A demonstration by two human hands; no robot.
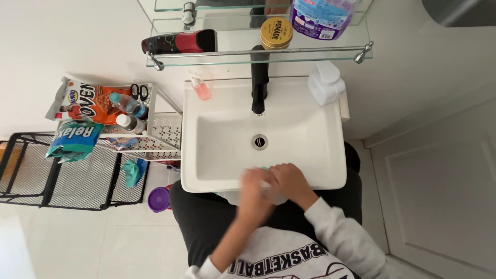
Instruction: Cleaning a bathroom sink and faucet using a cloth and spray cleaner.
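The two hands meet at the front lip of the white sink (315,170). The left hand (254,187) is smeared by motion and lies over the near rim; the right hand (290,181) sits just beside it, fingers curled, touching it. Between them shows a sliver of something teal (264,168), perhaps a cloth or sponge, resting on the rim. Whether either hand actually pinches it I cannot tell; the blur hides the fingers. Both hands look pressed toward each other over that spot, not spread.

The basin itself looks dry and bare, the drain (260,141) open, and no water runs from the black tap (259,85). So, as I judge it, the work at the rim is under way but early: nothing shows wet or soapy, and the rest of the sink is untouched.

On the back ledge stand a small pink pump bottle (200,89) to the left of the tap and a white soap dispenser (326,82) to the right. Above, a glass shelf (310,49) carries a red and black bottle (180,42) lying on its side, a round gold tin (276,33) and a purple bottle (321,15). Left of the sink, a white wire rack (165,132) holds snack bags, small bottles and scissors (138,92); beyond it stands a black mesh rack (57,175), and a purple lid (158,199) lies on the floor.
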